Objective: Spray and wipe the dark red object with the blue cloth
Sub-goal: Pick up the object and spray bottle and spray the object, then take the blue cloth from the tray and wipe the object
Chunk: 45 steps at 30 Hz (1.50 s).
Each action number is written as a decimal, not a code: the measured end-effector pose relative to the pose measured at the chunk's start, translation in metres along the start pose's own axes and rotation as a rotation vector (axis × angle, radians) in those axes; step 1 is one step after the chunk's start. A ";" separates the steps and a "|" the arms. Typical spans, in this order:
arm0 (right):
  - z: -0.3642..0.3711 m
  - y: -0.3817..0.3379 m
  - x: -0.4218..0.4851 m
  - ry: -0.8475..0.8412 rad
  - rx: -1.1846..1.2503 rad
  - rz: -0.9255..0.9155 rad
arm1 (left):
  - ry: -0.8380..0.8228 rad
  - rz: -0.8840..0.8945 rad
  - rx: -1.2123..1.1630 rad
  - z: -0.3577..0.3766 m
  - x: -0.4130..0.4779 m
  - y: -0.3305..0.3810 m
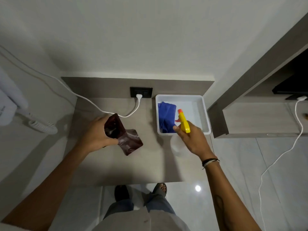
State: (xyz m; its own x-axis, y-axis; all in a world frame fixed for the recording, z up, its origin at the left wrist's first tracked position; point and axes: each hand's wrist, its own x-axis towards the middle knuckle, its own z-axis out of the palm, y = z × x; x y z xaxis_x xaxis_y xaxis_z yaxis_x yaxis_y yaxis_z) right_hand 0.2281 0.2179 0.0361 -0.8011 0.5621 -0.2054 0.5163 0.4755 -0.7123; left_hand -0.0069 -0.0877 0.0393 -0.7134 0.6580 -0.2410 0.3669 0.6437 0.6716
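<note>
Over grey table: left hand grips red pouch, right hand spray bottle.

A black wall socket sits at the far edge of the table, with a white plug and cable running off to the left. A white tub stands at the far right. A coiled white cord lies far left.
</note>
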 end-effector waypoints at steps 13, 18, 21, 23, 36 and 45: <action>-0.011 0.037 0.118 0.221 -0.099 0.167 | -0.033 0.095 0.260 0.013 0.012 0.021; -0.013 0.045 0.127 0.239 0.023 0.202 | -0.015 0.133 0.240 0.014 0.010 0.018; -0.014 0.051 0.123 0.207 0.118 0.215 | -0.023 0.146 0.204 0.014 0.009 0.018; -0.008 0.047 0.113 0.328 0.047 0.212 | -0.028 0.136 0.180 0.014 0.009 0.019; 0.081 0.022 0.152 -0.412 -0.682 -0.066 | 0.008 0.207 0.214 0.025 0.018 -0.004; 0.103 0.025 0.162 -0.387 -0.794 -0.050 | 0.066 0.231 0.155 0.030 0.018 -0.006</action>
State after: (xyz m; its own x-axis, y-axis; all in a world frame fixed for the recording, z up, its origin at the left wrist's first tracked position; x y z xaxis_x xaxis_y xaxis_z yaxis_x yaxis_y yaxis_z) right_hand 0.0804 0.2515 -0.0840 -0.8004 0.3280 -0.5017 0.4205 0.9037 -0.0801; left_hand -0.0040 -0.0676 0.0095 -0.6357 0.7706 -0.0451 0.6074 0.5354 0.5868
